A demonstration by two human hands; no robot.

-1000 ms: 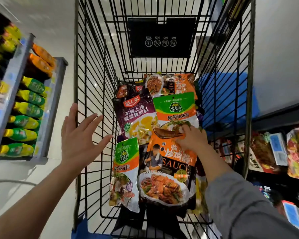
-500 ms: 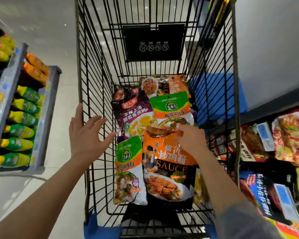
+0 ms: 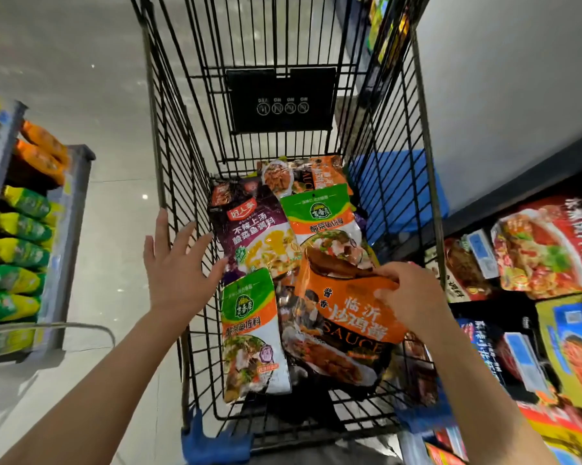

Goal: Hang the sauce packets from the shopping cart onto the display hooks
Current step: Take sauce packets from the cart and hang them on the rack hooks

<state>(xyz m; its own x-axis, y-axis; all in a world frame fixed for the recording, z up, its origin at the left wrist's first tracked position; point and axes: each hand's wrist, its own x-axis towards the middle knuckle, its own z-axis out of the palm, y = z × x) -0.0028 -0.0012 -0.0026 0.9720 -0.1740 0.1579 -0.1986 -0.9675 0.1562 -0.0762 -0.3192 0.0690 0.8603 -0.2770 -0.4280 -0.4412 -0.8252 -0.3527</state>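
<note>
A shop aisle: wire cart, stocked shelves, apparently price-tagged packets

A shop aisle with a pale grey glossy floor that reflects small spots of ceiling light. On the left stands a grey shelf unit stocked with rows of green and yellow bottles and orange bottles above them. On the right, a dark rack carries colourful food packs with blue price tags.
</note>
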